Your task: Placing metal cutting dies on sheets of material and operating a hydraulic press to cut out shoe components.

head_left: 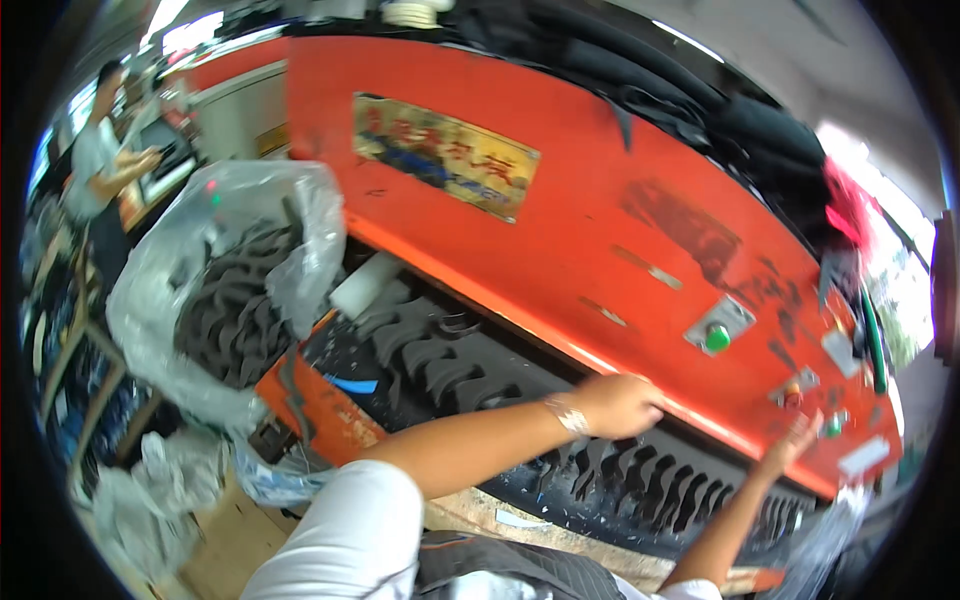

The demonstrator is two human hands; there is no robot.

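Note:
My left hand (618, 405) is over the machine's bed at the lower edge of the red machine (560, 250). Its fingers curl in, and whatever they may hold is hidden. My right hand (797, 442) is farther right, fingers stretched up beside a green push button (834, 424) and a red knob (793, 398); I cannot tell whether they touch. Dark grey wavy cut pieces (640, 475) stand in a row on the black bed, below and between my hands. More wavy pieces (430, 360) lie on the bed to the left.
A clear plastic bag (140, 300) full of wavy grey pieces (245, 310) stands at the left. Another green button (717, 338) is on the red panel. Dark rolled material (600, 55) lies on top. A person (100, 160) stands at the far left.

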